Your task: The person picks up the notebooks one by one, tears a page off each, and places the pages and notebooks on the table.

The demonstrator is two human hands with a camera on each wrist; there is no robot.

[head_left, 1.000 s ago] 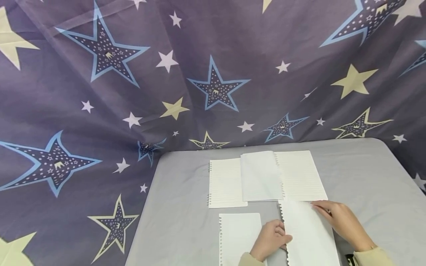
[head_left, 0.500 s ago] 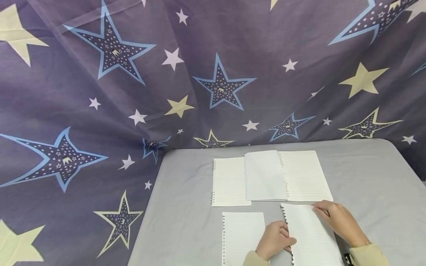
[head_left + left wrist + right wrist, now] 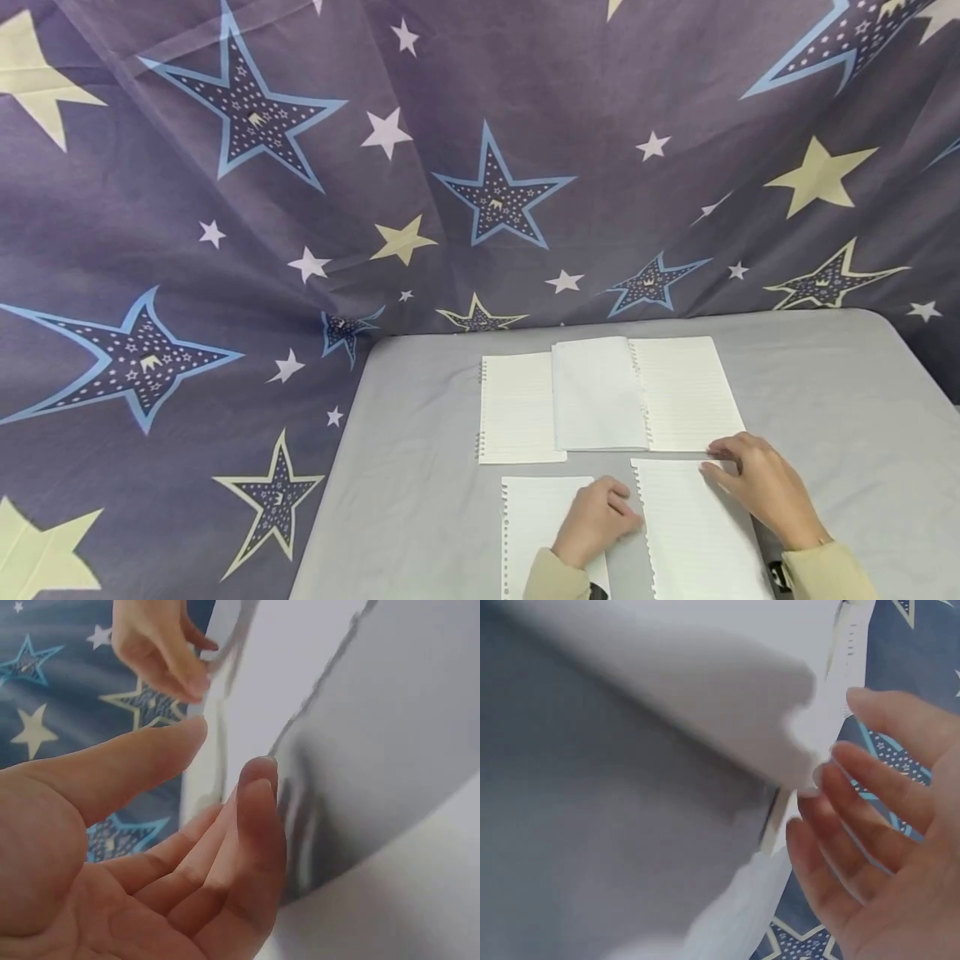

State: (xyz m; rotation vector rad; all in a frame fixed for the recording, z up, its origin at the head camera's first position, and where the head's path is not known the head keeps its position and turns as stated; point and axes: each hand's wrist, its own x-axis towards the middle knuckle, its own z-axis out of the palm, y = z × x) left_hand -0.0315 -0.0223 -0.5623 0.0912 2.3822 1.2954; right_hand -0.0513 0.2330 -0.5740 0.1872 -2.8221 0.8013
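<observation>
A lined loose-leaf sheet (image 3: 701, 533) with a row of binder holes down its left edge lies on the grey tabletop. My right hand (image 3: 765, 487) is at the sheet's upper right corner, thumb apart from the fingers in the right wrist view. No paper is pinched there. Over the inner edge of a second, smaller sheet (image 3: 540, 500) hovers my left hand (image 3: 596, 521). Its fingers are loosely bent, and the left wrist view shows nothing between thumb and fingertips. The left hand hides part of that smaller sheet.
Behind the sheets lies an open notebook (image 3: 686, 396) with a white left page (image 3: 600, 396). That page overlaps a smaller ring-edged lined pad (image 3: 517, 408) on the left. A star-patterned curtain (image 3: 450, 208) hangs beyond the grey table (image 3: 405, 500).
The larger sheet has come down toward me, away from the notebook, and lies flat. My left hand has let go of its holed edge and moved left; the right fingers have released its corner.
</observation>
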